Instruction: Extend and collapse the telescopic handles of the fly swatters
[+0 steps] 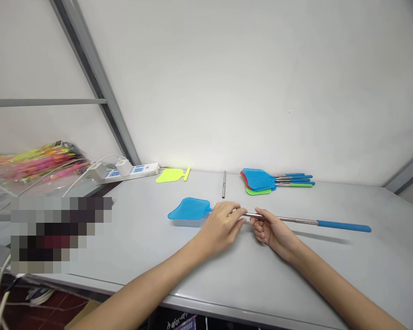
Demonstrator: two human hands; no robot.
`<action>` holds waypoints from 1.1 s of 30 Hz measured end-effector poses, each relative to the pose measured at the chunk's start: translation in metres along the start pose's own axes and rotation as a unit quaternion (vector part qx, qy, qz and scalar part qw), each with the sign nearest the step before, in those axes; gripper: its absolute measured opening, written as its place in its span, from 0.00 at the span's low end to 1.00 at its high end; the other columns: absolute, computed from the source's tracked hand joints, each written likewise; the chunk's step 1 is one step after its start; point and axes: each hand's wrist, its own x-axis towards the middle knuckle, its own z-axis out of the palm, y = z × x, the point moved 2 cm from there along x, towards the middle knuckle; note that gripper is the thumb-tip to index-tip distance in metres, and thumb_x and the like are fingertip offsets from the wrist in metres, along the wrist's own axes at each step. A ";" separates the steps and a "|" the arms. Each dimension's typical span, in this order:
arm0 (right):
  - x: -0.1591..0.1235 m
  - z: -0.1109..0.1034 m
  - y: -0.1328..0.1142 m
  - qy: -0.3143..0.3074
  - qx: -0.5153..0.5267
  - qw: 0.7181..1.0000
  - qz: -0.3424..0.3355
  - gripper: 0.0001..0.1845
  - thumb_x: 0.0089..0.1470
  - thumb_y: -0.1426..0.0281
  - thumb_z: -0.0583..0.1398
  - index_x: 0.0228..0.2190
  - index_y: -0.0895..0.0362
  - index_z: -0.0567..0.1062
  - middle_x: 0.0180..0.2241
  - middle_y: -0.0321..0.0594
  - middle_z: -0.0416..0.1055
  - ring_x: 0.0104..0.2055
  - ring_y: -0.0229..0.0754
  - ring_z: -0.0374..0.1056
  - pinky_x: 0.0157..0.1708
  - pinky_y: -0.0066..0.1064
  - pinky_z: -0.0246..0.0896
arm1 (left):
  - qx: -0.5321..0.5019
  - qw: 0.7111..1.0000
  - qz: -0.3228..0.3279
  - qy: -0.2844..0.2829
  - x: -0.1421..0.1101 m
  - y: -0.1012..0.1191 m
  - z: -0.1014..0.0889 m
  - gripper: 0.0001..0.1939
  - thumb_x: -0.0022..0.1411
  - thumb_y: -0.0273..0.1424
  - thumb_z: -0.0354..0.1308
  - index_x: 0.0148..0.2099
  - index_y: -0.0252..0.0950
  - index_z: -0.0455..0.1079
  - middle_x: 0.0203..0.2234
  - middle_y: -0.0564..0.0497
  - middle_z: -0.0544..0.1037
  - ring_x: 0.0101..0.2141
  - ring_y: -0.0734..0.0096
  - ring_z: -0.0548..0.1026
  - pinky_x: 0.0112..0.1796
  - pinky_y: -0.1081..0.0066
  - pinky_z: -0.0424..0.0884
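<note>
A blue fly swatter lies across the grey table [199, 270], its mesh head [189, 211] to the left and its extended metal rod [296, 220] ending in a blue grip [344, 226] to the right. My left hand [223, 224] is closed over the rod just right of the head. My right hand [270, 229] pinches the rod from below, a little further right. The two hands almost touch.
A stack of blue, red and green fly swatters [259, 180] lies at the back by the wall. A loose metal rod [223, 184], a yellow swatter head [172, 175] and a white power strip [131, 171] lie further left. Bagged colourful items [37, 160] sit far left.
</note>
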 end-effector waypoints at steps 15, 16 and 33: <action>0.000 -0.003 -0.009 0.032 0.037 0.998 -0.047 0.18 0.49 0.60 0.54 0.18 0.61 0.68 0.12 0.30 0.51 0.14 0.29 0.46 0.15 0.23 0.40 | -0.628 0.683 -0.342 0.145 -0.002 -0.023 0.018 0.20 0.57 0.46 0.45 0.34 0.34 0.63 0.21 0.55 0.65 0.17 0.80 0.66 0.18 0.78 0.57; 0.000 -0.003 -0.008 0.031 0.035 0.998 -0.047 0.18 0.49 0.61 0.54 0.17 0.61 0.68 0.12 0.30 0.51 0.14 0.29 0.45 0.15 0.23 0.40 | -0.632 0.664 -0.359 0.177 -0.004 -0.027 0.016 0.20 0.56 0.46 0.45 0.33 0.34 0.63 0.22 0.55 0.65 0.17 0.79 0.66 0.17 0.78 0.57; -0.007 0.008 0.001 -0.018 0.008 1.000 -0.018 0.17 0.50 0.63 0.50 0.17 0.60 0.66 0.11 0.29 0.53 0.13 0.29 0.47 0.15 0.24 0.38 | -0.667 0.550 -0.452 0.221 -0.005 -0.042 0.017 0.13 0.60 0.27 0.43 0.33 0.28 0.68 0.28 0.44 0.76 0.24 0.75 0.73 0.24 0.76 0.69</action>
